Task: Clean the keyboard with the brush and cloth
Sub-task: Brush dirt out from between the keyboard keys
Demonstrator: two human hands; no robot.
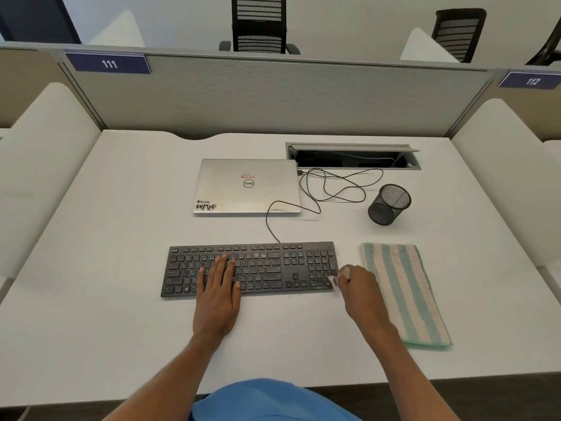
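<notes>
A black keyboard (273, 265) lies across the middle of the white desk (121, 314). My left hand (217, 287) rests flat on its left-centre keys with the fingers spread and straight. My right hand (356, 284) grips a small pale brush (334, 281) at the keyboard's right end; its bristle tip touches the lower right corner by the number pad. Most of the brush is hidden inside the fist. A folded cloth (403, 293) with green and cream stripes lies on the desk just right of my right hand, untouched.
Behind the keyboard sits a closed silver laptop (247, 185); the keyboard's black cable (331, 185) loops to its right. A black mesh pen cup (389, 204) stands back right, near an open cable hatch (352, 156). A grey partition (273, 95) closes off the desk's far side.
</notes>
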